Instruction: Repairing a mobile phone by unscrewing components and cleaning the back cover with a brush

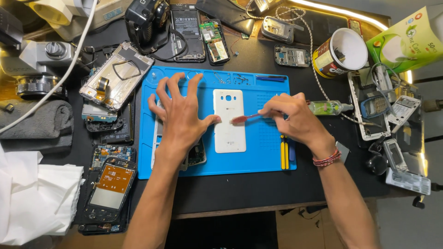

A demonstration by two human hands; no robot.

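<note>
Left hand [180,117] is spread wide open, thumb tip pressing the left edge of the white phone back cover [229,121] lying flat mid blue mat [267,157]. Right hand [295,119] is pinched shut on a red-bristled brush [244,118], bristles touching the cover's edge. Under the left palm, a phone frame [196,154] peeks out. 2 yellow-handled tools [284,152] lie just beside the right wrist. Crowding the dark surface [240,189]: a paper cup [341,51], a clear bottle [330,108], an opened phone [110,186].
</note>
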